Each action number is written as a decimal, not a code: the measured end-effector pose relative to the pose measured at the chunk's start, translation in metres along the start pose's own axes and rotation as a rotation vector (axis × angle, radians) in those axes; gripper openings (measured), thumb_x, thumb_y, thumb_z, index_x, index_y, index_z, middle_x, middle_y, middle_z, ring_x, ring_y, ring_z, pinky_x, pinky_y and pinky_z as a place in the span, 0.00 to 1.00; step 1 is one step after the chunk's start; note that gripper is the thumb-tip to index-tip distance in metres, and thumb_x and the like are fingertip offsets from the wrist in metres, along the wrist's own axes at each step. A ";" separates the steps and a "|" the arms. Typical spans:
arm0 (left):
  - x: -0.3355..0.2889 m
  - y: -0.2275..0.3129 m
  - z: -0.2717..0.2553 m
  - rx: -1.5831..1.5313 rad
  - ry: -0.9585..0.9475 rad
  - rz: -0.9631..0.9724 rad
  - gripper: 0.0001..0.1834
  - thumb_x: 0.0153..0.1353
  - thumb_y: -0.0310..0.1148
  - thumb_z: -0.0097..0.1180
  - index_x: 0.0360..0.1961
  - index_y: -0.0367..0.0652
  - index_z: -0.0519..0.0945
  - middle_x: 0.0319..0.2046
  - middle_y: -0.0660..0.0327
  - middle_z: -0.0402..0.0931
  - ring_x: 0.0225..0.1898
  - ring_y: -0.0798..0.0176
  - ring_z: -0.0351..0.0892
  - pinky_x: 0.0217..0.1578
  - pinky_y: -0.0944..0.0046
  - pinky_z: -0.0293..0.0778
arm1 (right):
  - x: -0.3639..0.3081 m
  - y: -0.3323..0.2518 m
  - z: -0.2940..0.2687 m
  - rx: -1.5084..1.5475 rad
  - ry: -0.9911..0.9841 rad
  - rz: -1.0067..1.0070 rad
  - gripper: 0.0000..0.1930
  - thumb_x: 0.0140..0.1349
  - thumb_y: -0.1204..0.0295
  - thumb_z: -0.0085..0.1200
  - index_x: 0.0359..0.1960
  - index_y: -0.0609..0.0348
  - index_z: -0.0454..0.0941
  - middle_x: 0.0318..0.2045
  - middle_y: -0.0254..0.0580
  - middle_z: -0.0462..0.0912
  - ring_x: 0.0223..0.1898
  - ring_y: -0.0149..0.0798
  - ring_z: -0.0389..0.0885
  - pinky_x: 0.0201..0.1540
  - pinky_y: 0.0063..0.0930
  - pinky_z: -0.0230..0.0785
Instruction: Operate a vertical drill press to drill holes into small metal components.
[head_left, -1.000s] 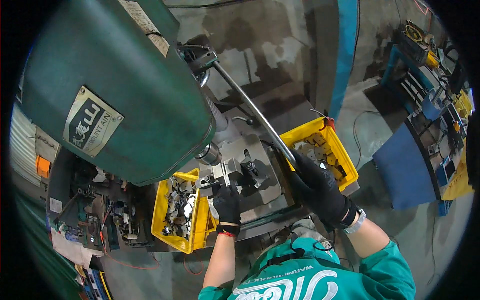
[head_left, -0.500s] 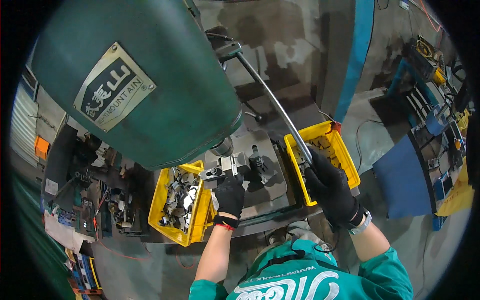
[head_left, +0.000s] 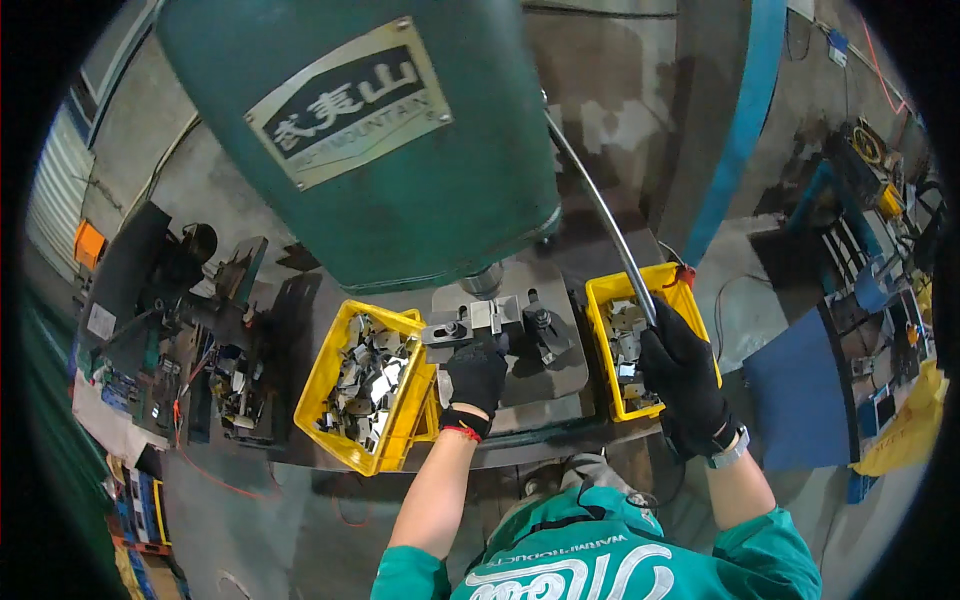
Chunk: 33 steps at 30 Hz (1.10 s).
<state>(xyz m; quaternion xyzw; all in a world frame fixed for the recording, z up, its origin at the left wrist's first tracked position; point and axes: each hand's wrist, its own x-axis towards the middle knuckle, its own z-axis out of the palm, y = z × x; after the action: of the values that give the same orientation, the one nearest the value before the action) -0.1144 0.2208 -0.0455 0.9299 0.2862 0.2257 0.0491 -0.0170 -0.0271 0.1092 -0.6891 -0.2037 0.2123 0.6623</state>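
A green drill press [head_left: 370, 130] rises over the bench, its chuck [head_left: 483, 281] just above a small metal fixture [head_left: 488, 316] on the machine table [head_left: 560, 372]. My left hand [head_left: 476, 378], in a black glove, is curled against the near side of the fixture. Its fingertips are partly hidden, and what they pinch cannot be made out. The long steel feed lever [head_left: 606, 215] slants down to the right. Around its lower end my right hand [head_left: 684, 372], also gloved in black, is closed. A dark clamp [head_left: 545, 330] stands on the table beside the fixture.
A yellow bin [head_left: 308, 418] of small metal pieces sits left of the machine table. Another yellow bin [head_left: 704, 300] with metal parts stands at the right, under my right hand. More machinery [head_left: 215, 320] is farther left; a blue panel [head_left: 805, 390] stands at the right.
The view has shifted, so the drill press appears farther right and higher. My right hand keeps its grip on the lever, and my left stays at the fixture.
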 end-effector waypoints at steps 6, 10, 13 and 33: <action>0.004 -0.005 -0.001 0.034 0.025 0.069 0.07 0.50 0.36 0.56 0.23 0.46 0.74 0.18 0.57 0.74 0.22 0.53 0.76 0.23 0.55 0.69 | 0.002 0.000 -0.001 -0.058 0.033 0.000 0.17 0.62 0.75 0.45 0.54 0.60 0.68 0.30 0.26 0.73 0.26 0.17 0.66 0.27 0.13 0.60; 0.003 -0.012 -0.020 -0.212 0.120 -0.114 0.22 0.45 0.50 0.61 0.32 0.44 0.75 0.25 0.56 0.76 0.28 0.53 0.77 0.31 0.54 0.71 | 0.005 0.012 -0.003 -0.024 0.030 -0.066 0.18 0.61 0.77 0.45 0.54 0.60 0.68 0.29 0.26 0.72 0.26 0.18 0.66 0.28 0.14 0.61; 0.031 -0.007 -0.059 -0.030 0.445 0.251 0.31 0.42 0.54 0.62 0.43 0.43 0.74 0.35 0.50 0.75 0.41 0.49 0.74 0.45 0.51 0.67 | 0.002 0.005 -0.006 -0.077 -0.009 -0.038 0.19 0.61 0.79 0.45 0.55 0.59 0.67 0.30 0.28 0.72 0.27 0.21 0.68 0.29 0.16 0.62; 0.051 -0.036 -0.018 -0.617 -0.130 0.189 0.32 0.45 0.44 0.65 0.48 0.38 0.70 0.39 0.51 0.76 0.41 0.52 0.76 0.44 0.56 0.71 | 0.036 0.085 0.000 -0.156 0.196 -0.255 0.14 0.56 0.78 0.50 0.45 0.58 0.72 0.27 0.47 0.78 0.28 0.47 0.78 0.30 0.32 0.71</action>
<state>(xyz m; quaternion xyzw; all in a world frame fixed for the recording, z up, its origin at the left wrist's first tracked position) -0.1036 0.2782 -0.0173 0.9061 0.1133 0.2453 0.3254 0.0131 -0.0102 0.0231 -0.7243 -0.2400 0.0420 0.6450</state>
